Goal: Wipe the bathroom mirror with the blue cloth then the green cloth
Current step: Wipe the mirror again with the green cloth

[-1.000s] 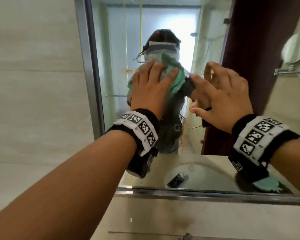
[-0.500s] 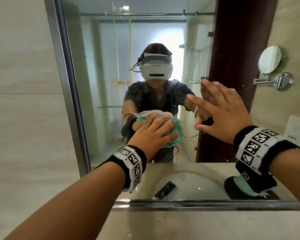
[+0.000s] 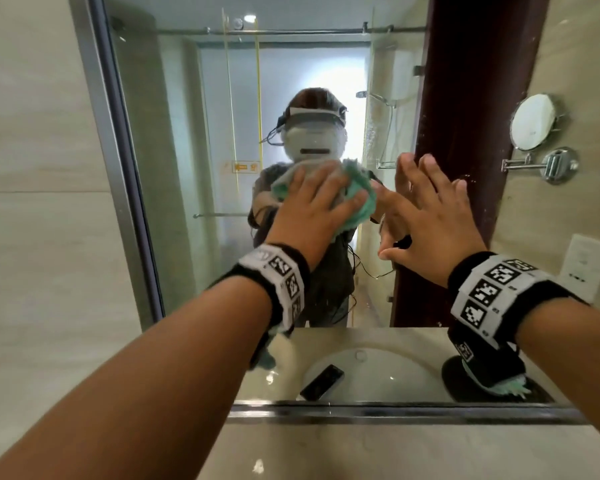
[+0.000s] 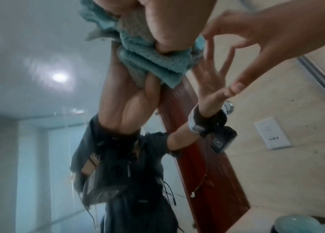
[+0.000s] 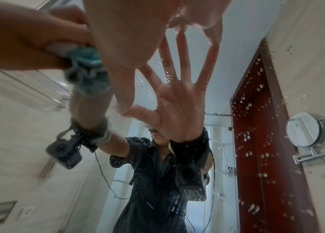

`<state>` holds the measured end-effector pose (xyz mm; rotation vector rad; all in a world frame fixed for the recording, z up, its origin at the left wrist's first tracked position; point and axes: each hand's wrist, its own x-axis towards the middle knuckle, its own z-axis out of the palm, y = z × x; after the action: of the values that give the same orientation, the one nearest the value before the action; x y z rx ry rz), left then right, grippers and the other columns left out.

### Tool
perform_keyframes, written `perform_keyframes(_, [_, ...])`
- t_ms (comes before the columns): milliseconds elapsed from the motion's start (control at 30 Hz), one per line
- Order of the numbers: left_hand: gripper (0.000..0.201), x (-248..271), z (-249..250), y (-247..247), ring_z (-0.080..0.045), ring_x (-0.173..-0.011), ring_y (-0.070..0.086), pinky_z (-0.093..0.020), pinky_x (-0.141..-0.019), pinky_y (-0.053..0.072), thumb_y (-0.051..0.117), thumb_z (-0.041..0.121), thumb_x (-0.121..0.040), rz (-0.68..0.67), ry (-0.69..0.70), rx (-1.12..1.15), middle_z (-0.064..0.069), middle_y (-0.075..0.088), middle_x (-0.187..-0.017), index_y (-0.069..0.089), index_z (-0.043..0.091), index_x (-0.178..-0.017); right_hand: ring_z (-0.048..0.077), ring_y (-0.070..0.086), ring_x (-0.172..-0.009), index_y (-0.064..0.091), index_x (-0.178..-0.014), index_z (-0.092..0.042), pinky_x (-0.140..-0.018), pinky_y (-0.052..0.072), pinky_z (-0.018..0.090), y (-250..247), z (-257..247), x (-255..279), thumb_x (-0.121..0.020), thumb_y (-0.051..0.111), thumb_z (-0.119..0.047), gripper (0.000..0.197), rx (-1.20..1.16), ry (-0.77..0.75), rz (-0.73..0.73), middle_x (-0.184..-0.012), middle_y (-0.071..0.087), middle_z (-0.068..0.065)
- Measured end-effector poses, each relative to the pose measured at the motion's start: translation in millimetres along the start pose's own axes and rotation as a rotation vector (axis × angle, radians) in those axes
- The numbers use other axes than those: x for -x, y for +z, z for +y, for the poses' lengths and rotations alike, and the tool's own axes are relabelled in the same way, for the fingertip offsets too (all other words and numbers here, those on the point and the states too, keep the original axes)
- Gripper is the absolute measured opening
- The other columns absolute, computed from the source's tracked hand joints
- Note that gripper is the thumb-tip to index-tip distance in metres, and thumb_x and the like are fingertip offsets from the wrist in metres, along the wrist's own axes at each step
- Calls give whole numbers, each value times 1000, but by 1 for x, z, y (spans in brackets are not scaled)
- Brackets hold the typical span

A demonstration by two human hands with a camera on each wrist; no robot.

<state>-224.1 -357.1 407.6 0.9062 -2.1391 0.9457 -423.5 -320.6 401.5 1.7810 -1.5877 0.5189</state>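
Green cloth point(image 3: 361, 178) gripped in your left hand point(image 3: 312, 209) wiped the mirror point(image 3: 194, 133).
Your flat, released right hand point(image 3: 430, 223) touched the glass and could smear it.

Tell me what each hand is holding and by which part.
The left hand holds the bunched green terry cloth by its middle, pressed against the wall mirror. The right hand holds nothing.
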Motion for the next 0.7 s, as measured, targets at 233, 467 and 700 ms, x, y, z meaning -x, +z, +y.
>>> perform_keyframes(233, [72,9,5,-3,-34,-143,7,-48,-113,-4,63,20,-83,-168,-47,-26,-9,19,-155,30,31,-146,26,-2,-144,13,-148,-36,-113,15,54,-5,6,12,-70,72,-47,98,-59,9,30,-157,-9,0])
perform_keyframes(467, [72,-84,-8,-38,-33,-142,9,-49,-115,6,68,35,-82,80,-259,28,-7,19,-153,31,34,-144,25,1,-144,2,-148,-36,-113,19,51,-3,20,12,-67,74,-53,110,-79,96,26,-156,-10,-3])
perform_keyframes(700, [59,-21,17,8,-41,-136,27,-62,-111,13,56,25,-75,-6,50,-43,-12,41,-144,50,28,-134,28,16,-141,16,-148,-27,-111,25,51,27,17,30,-77,64,-50,89,-119,136,189,-156,10,4])
